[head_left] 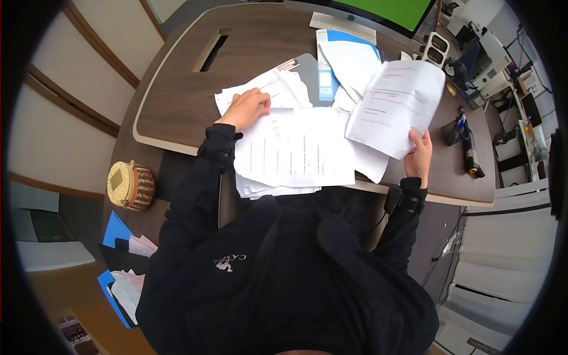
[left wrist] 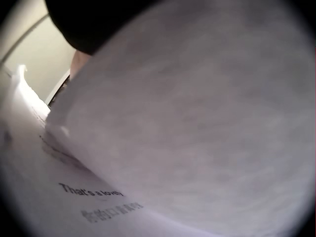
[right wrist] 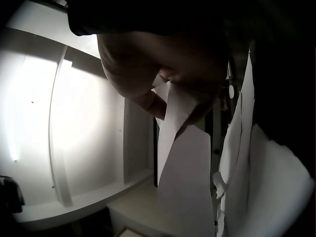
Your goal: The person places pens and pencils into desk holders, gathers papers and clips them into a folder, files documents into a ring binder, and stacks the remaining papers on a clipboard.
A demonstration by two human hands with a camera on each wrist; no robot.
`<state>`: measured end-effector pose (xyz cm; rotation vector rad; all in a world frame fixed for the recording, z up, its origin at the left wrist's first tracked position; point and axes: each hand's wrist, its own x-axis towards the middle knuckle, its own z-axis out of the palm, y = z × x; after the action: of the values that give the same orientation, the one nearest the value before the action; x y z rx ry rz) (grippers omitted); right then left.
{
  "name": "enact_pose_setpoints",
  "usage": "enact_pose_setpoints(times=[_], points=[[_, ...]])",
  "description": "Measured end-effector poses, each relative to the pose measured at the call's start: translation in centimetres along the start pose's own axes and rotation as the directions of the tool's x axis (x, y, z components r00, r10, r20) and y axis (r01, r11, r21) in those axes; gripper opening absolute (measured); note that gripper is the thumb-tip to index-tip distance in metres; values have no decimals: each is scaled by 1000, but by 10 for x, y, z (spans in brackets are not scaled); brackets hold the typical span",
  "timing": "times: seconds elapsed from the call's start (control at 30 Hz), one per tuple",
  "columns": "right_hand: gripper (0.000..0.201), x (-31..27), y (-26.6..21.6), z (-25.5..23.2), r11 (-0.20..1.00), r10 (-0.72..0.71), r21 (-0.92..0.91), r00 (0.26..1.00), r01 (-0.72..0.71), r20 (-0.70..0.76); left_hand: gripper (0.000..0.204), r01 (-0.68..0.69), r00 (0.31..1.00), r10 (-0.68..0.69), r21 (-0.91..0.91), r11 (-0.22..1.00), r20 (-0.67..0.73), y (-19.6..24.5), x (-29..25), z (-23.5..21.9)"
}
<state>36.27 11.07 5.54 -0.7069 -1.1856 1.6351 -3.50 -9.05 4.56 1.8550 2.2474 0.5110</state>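
In the head view my right hand [head_left: 419, 155] pinches the lower right edge of a raised, slightly bent sheet of paper [head_left: 393, 106] with black and red lines on it. The right wrist view shows the thumb and fingers [right wrist: 157, 106] on the folded edge of this sheet [right wrist: 183, 163]. My left hand [head_left: 245, 110] lies with bent fingers at the top left edge of a printed sheet [head_left: 296, 148] on a paper stack. A blurred sheet [left wrist: 187, 123] hides most of that hand in the left wrist view; I cannot tell whether its fingers grip paper.
Behind the left hand lies a clipboard [head_left: 306, 74] with papers. A blue and white folder [head_left: 326, 83] lies under loose sheets near the keyboard [head_left: 343, 25] and monitor [head_left: 384, 12]. A pen holder [head_left: 452, 131] stands right; a woven basket [head_left: 131, 185] stands left.
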Motion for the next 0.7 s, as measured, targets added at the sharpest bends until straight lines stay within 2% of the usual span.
enact_pose_setpoints(times=[0.07, 0.1, 0.13, 0.2, 0.23, 0.27, 0.33, 0.4, 0.47, 0.53, 0.57, 0.6, 0.63, 0.67, 0.7], points=[[42, -2, -2, -3, 1000, -21, 8, 998, 20, 51, 8, -9, 997, -13, -275, 961, -76, 5, 1, -18], [43, -3, -3, -5, 999, -33, 27, 995, 30, 93, 10, -96, 985, 57, -244, 965, -162, 5, 2, -24], [44, -4, -5, -6, 998, -47, 47, 990, 41, 136, 10, -88, 985, 48, -243, 966, -168, 3, 6, -33], [44, -5, -5, -14, 996, -62, 68, 983, 51, 173, 11, -221, 967, 175, -262, 940, -186, -2, 16, -52], [44, -3, -3, -24, 994, -82, 83, 970, 65, 229, 10, -254, 957, 217, -195, 947, -193, -1, 20, -64], [45, -1, -1, -31, 992, -103, 101, 953, 77, 284, 10, -244, 958, 206, -192, 951, -199, -1, 25, -71], [44, -1, -1, -31, 985, -139, 139, 940, 99, 311, 10, -390, 910, 347, -190, 901, -225, 0, 37, -83], [46, -1, -11, -27, 970, -143, 241, 843, 16, 518, 9, -383, 916, 356, -136, 914, -185, 6, 47, -93], [46, -5, -21, -1, 976, -97, 214, 829, -28, 551, 7, -426, 904, 414, -156, 891, -101, 8, 61, -95], [48, 1, -20, 23, 983, -6, 137, 733, -119, 680, 9, -440, 898, 431, -165, 883, -88, -2, 75, -82], [45, 3, -18, 39, 994, 97, -26, 754, -105, 650, 13, -483, 854, 462, -32, 875, -237, -12, 80, -68], [42, 5, -14, 57, 977, 193, -189, 774, -97, 603, 18, -498, 782, 498, 106, 861, -373, -18, 83, -60], [38, 10, -4, 74, 937, 235, -348, 788, -28, 569, 26, -307, 947, 301, -575, 758, -109, 5, 69, -81], [35, 13, 8, 88, 867, 269, -498, 805, 37, 528, 27, -424, 891, 430, -596, 682, -142, -8, 75, -74], [32, 14, 18, 100, 756, 250, -633, 820, 167, 515, 26, -551, 832, 462, -361, 752, -307, -6, 76, -70]])
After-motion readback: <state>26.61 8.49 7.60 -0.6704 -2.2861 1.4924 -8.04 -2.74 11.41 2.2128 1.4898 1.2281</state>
